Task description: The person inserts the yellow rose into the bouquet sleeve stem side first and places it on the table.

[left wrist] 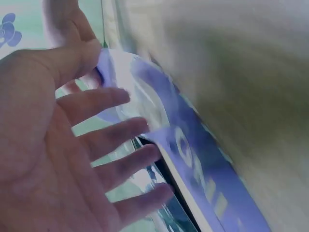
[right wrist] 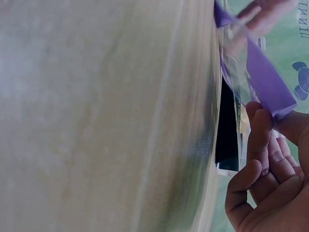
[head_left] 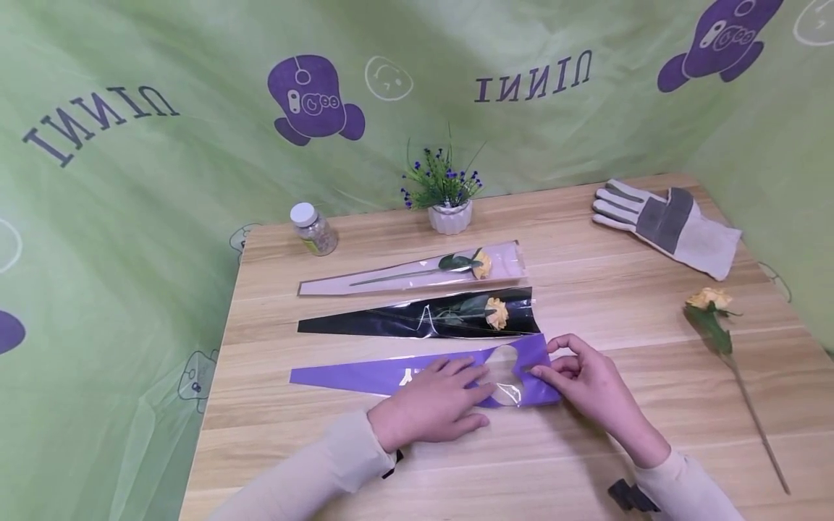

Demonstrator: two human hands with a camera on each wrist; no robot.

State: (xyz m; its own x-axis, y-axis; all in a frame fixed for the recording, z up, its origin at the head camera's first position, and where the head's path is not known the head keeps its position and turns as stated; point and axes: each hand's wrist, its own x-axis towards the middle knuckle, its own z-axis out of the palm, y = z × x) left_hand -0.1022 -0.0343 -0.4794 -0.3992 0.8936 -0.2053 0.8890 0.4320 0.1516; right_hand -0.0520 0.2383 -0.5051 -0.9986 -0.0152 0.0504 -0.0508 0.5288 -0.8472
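Note:
A purple flower sleeve (head_left: 391,370) with a clear window lies at the front of a row of three. My left hand (head_left: 435,401) rests over its middle, fingers spread and fairly straight. At the wide end, my right hand (head_left: 589,380) pinches the sleeve's edge between thumb and fingers; the right wrist view shows that purple edge (right wrist: 270,87) lifted. Behind it lie a black sleeve (head_left: 365,320) and a pale pink sleeve (head_left: 339,284), each with a yellow rose (head_left: 496,313) inside. Another yellow rose (head_left: 710,298) with a long stem lies unwrapped at the right.
At the back stand a lidded jar (head_left: 316,231) and a white pot (head_left: 451,217) of small blue flowers. A pair of grey and white work gloves (head_left: 671,224) lies at the back right. Green printed cloth (head_left: 215,166) hangs behind the wooden table (head_left: 260,449).

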